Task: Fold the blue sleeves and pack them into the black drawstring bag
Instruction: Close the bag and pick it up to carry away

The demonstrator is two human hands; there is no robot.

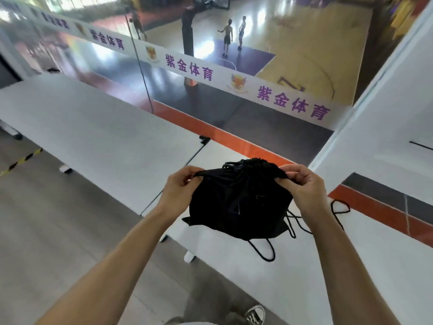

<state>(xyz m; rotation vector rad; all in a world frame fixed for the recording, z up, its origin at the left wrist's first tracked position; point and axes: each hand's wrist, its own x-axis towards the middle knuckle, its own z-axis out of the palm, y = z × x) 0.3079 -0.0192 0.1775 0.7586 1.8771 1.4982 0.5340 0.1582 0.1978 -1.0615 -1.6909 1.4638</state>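
Observation:
The black drawstring bag [236, 202] hangs in front of me, just above the white table [351, 242]. My left hand [179, 188] pinches the left side of the bag's top rim. On the opposite side, my right hand [302, 186] pinches the rim too. The top of the bag is gathered and bunched between my hands. Its black cords [264, 252] trail down onto the table below and to the right. No blue sleeves are in view; whether they are inside the bag cannot be seen.
A second white table [93, 137] adjoins on the left. Beyond both runs a glass wall with a white banner [234, 83], overlooking a basketball court with people on it. A white wall [386, 113] stands on the right. My shoe [255, 314] shows on the grey floor.

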